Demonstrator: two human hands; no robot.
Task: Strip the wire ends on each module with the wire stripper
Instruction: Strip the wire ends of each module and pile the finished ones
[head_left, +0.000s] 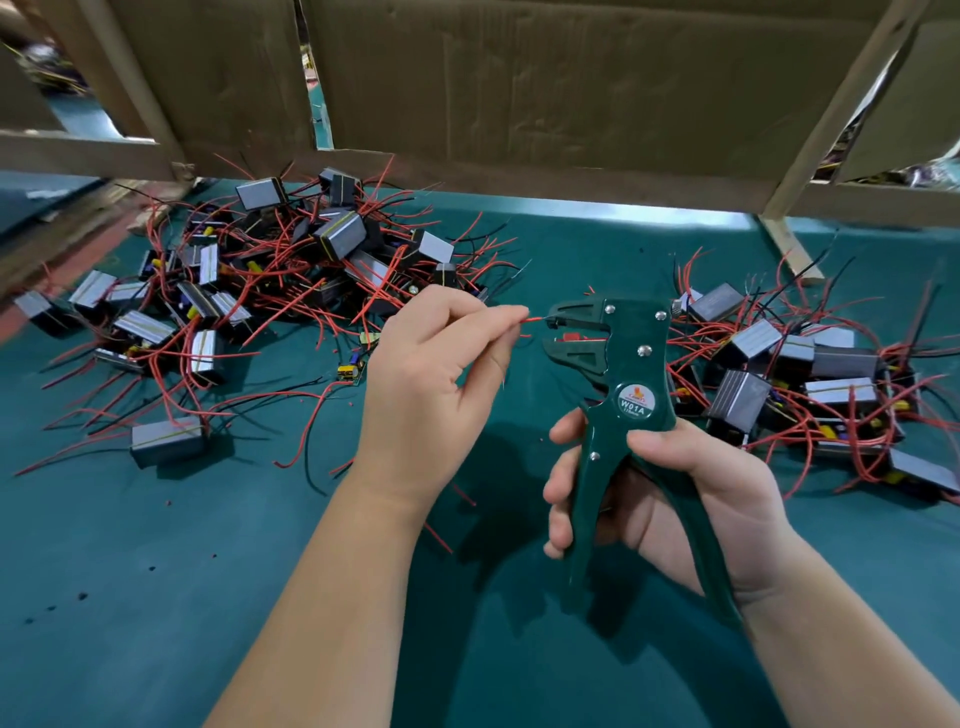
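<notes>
One red wire (535, 320) is pinched by the left hand (436, 374) at the mouth of the wire stripper (631, 358), gripped by the right hand (701, 493). If fed askew, strands may be nicked or insulation left.

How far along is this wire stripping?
Done: red insulation scraps on the green table suggest some ends are already stripped. In hand: the left hand pinches a red wire at the jaws of the wire stripper, gripped by the right hand. Left: unclear; I cannot tell whether the left pile or the right pile of modules is finished.
</notes>
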